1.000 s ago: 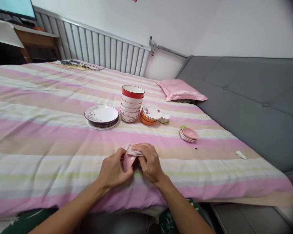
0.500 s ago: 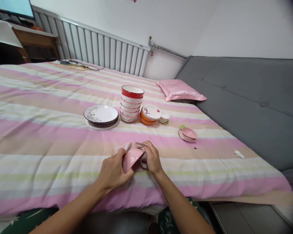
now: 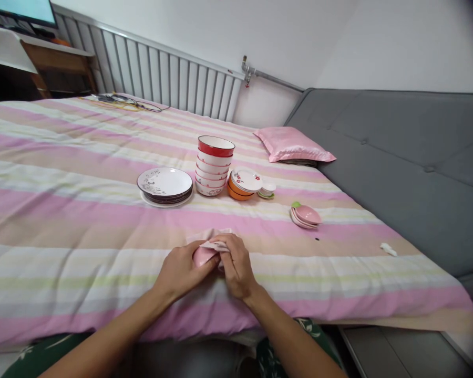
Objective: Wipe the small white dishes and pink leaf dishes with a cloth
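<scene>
Near the front edge of the bed, my left hand [image 3: 183,270] grips a small pink dish [image 3: 203,255], fingers at its far side and thumb along the near side. My right hand [image 3: 236,265] is closed on a pale pink cloth [image 3: 217,245], which it presses over the dish's right part. The cloth and the fingers hide much of the dish. To the right of my hands lies a stack of similar pink dishes [image 3: 306,215] with a green leaf-shaped part.
Farther back stand a stack of plates [image 3: 165,181], a tall stack of bowls [image 3: 216,168], orange bowls with small plates [image 3: 242,186], and tiny white dishes [image 3: 267,189]. A crumpled white scrap [image 3: 388,249] lies at right. A pink pillow [image 3: 294,144] rests by the grey headboard [image 3: 398,157].
My right hand drew the cloth off to the right, baring more of the dish, then brought it back over the dish. The left hand keeps its grip, and the dish has tilted.
</scene>
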